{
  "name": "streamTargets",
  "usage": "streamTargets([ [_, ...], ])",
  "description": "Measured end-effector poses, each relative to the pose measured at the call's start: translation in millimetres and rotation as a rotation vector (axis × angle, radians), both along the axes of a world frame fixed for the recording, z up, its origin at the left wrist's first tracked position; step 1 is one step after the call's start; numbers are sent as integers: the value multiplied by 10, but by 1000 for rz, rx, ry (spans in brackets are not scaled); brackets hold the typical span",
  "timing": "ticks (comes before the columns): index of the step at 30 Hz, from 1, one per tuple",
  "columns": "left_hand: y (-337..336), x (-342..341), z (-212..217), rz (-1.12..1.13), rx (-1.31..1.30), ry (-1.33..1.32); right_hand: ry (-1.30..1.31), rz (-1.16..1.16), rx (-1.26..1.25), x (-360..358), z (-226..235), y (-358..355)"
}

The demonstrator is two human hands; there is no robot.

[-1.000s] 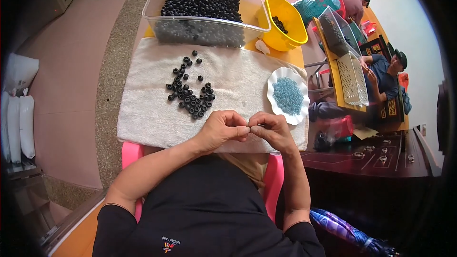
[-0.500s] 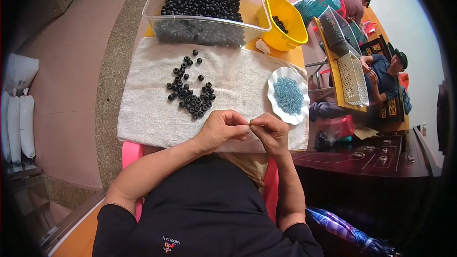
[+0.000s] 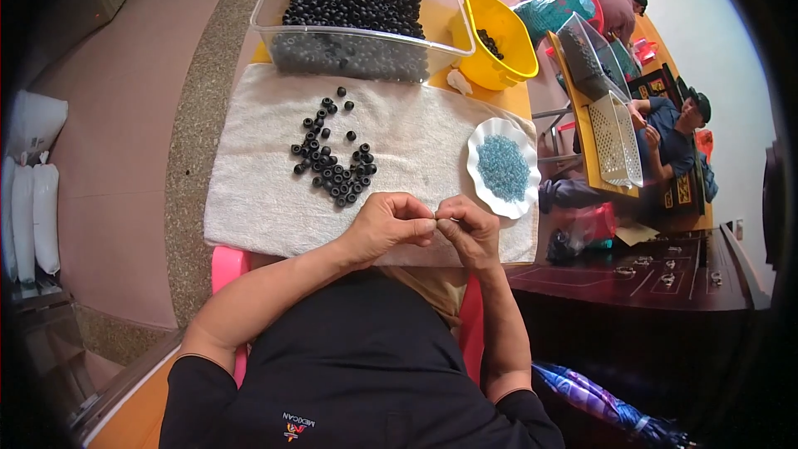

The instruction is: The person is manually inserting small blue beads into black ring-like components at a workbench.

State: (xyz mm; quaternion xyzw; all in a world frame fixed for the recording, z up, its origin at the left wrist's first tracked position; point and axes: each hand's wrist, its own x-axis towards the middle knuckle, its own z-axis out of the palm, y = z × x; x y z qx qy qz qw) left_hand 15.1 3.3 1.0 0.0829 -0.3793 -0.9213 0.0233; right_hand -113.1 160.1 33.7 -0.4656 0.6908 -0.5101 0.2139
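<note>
Fingers (image 3: 411,207) of our left hand (image 3: 382,227) and right hand (image 3: 474,238) meet, pinched; we cannot tell on what. Round black beads (image 3: 326,150) lie ahead-left on white towelling (image 3: 266,199), nearer our left; pale-blue beads (image 3: 502,168), in a scalloped white dish (image 3: 513,209), ahead-right.

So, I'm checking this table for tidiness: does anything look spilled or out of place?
The loose black beads lie on the towel, so nothing looks spilled. Only a crumpled white scrap, perhaps tissue, beside the yellow bowl seems stray, being unlike the beads.
</note>
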Motion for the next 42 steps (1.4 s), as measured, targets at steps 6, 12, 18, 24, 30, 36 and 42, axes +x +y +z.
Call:
streamTargets([
  [6, -7, 7, -14, 15, 26, -10, 292, -53, -62, 145, 44, -50],
  [12, 21, 12, 19, 46, 26, -38, 676, -131, -118, 321, 103, -44],
  [18, 52, 7, 12, 81, -56, -19, 768, -111, -115, 322, 23, -6],
  [24, 32, 6, 33, 79, -125, -47, 796, -122, -191, 346, 28, -73],
  [30, 28, -3, 20, 57, -139, -53, 687, -90, -206, 362, 28, -74],
  [36, 18, 25, 73, 58, -71, -52, 703, -130, -182, 321, -1, -61],
  [42, 15, 22, 96, 62, -86, -50, 693, -164, -193, 322, -15, -85],
])
